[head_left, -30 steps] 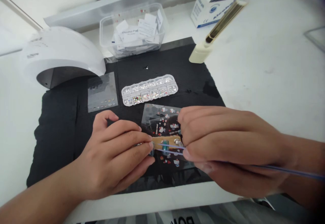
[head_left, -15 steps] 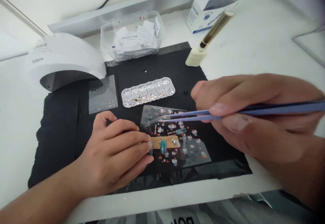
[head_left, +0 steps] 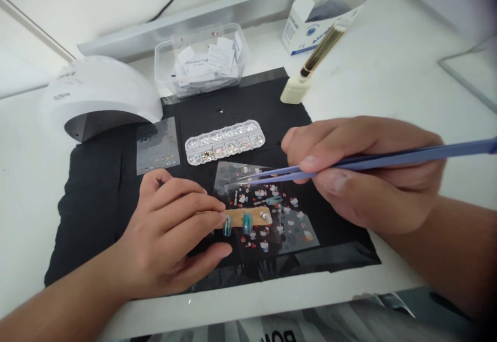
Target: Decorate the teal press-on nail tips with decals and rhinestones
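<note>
My left hand [head_left: 171,233] pins a wooden stick [head_left: 248,217] flat on the black mat [head_left: 93,202]; the stick carries teal nail tips [head_left: 247,222] and a silver one. My right hand [head_left: 365,171] holds lilac tweezers [head_left: 388,160], their points hovering over the upper left part of a clear sticker sheet [head_left: 272,212] with small red and white decals. The stick lies across that sheet.
A compartment box of rhinestones [head_left: 225,142] and a second small sticker sheet [head_left: 157,145] lie further back on the mat. A white nail lamp [head_left: 97,96] stands at left, a clear tub of wipe packets [head_left: 202,60] behind, a gold-handled brush in a stand [head_left: 306,73] and a carton [head_left: 310,21] at right.
My right hand lifted off the stick and drew back to the right, raising the tweezers so their points hover over the sticker sheet. My left hand stayed on the stick.
</note>
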Demonstrator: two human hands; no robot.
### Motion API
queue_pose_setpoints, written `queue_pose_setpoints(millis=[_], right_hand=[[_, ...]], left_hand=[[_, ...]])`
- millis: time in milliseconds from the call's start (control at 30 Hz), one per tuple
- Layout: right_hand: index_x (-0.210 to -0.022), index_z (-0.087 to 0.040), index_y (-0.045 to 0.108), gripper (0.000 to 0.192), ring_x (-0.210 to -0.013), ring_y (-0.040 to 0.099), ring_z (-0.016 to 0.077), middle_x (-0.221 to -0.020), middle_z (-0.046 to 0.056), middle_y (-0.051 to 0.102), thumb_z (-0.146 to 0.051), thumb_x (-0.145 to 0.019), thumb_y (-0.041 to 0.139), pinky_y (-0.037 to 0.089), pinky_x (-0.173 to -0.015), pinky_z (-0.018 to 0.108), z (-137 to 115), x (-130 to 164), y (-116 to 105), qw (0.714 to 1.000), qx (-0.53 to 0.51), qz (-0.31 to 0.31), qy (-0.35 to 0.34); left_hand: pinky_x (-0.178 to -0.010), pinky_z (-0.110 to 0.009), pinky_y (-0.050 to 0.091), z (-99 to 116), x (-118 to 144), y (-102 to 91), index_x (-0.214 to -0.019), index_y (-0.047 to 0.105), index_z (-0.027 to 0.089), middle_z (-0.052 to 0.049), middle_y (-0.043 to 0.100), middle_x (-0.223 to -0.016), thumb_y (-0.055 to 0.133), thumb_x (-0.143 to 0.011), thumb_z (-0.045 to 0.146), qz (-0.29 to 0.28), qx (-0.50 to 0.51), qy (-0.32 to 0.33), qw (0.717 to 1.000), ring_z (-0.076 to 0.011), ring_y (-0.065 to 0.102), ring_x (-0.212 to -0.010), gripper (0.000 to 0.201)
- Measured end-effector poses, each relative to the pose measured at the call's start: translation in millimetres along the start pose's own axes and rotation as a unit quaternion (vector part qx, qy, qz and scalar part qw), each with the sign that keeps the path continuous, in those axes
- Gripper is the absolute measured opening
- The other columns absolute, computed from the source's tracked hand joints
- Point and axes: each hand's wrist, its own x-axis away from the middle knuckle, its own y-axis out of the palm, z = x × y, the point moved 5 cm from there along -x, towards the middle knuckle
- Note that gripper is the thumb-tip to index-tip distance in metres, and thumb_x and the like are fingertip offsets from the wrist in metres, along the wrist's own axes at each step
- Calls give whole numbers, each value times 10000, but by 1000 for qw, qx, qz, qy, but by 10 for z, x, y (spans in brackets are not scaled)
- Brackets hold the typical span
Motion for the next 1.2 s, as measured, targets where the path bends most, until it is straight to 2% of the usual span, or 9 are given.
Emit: queue_pose_setpoints(millis=[133, 267, 433, 500, 600, 767, 833, 967, 1200], right_hand=[[-877, -174, 726, 144, -537, 521, 136, -672, 26, 605, -124, -765, 649, 414, -518, 330, 40, 15, 4, 1000, -10, 2, 0], [-929, -197, 714, 184, -542, 521, 138, -678, 24, 602, -126, -789, 617, 420, -527, 331, 112, 31, 24, 1000, -16, -10, 7], [-965, -196, 689, 248, -599, 557, 154, -711, 26, 615, -77, -770, 593, 454, -545, 327, 163, 0, 60, 999, 31, -37, 11], [-956, -184, 676, 260, -622, 568, 157, -725, 35, 624, -52, -751, 583, 466, -550, 320, 102, -32, 86, 997, 61, -48, -6], [-947, -149, 665, 301, -645, 568, 161, -716, 52, 620, -11, -703, 557, 469, -545, 310, -128, -93, 154, 992, 80, -81, -57], [-1024, -125, 655, 405, -610, 558, 160, -701, 58, 627, 13, -669, 514, 461, -558, 344, -460, -293, 226, 982, 80, -127, -115], [-1050, -138, 653, 447, -616, 562, 165, -702, 53, 633, 32, -655, 534, 463, -564, 348, -403, -396, 232, 976, 85, -154, -131], [-981, -169, 684, 334, -591, 550, 156, -680, 26, 601, -15, -699, 591, 432, -542, 321, -44, -555, 104, 988, 50, -78, -122], [-973, -152, 671, 345, -587, 552, 156, -687, 40, 621, -13, -675, 568, 453, -519, 307, 259, -548, 160, 988, 44, -124, -81]], left_hand=[[-803, -486, 414, -97, 43, -53, -1024, 582, 162, -93, 672, -991, 687, -774, 334, 35, 68, -26, 997, -266, 599, -908, 322], [-831, -465, 481, -384, 122, -92, -1153, 513, 212, -98, 584, -1052, 578, -835, 380, 120, 192, -116, 967, -264, 564, -984, 365], [-886, -436, 480, -486, 215, -269, -1121, 524, 241, -70, 571, -1029, 539, -896, 279, 182, 143, -204, 951, -242, 555, -1008, 228], [-875, -403, 490, -423, 219, -387, -1140, 530, 237, -67, 577, -1059, 564, -890, 249, 155, 119, -229, 954, -233, 563, -1014, 253], [-880, -351, 498, -364, 138, -523, -1169, 546, 222, -63, 581, -1144, 590, -886, 265, 60, 64, -231, 969, -220, 566, -1043, 289], [-954, -413, 458, -642, -222, -451, -1136, 556, 205, -75, 585, -1163, 569, -899, 331, -73, 39, -155, 984, -234, 531, -1095, 269], [-893, -394, 469, -798, -363, -346, -1094, 582, 158, -99, 610, -1082, 532, -926, 318, -75, 66, -92, 991, -227, 549, -1022, 237], [-905, -383, 444, -1032, -469, -90, -1039, 618, 149, -94, 628, -1077, 551, -913, 366, -76, 87, -33, 993, -214, 559, -995, 259], [-830, -356, 429, -1128, -422, 99, -944, 635, 151, -78, 661, -981, 521, -937, 296, -68, 115, -25, 991, -188, 581, -887, 185]])
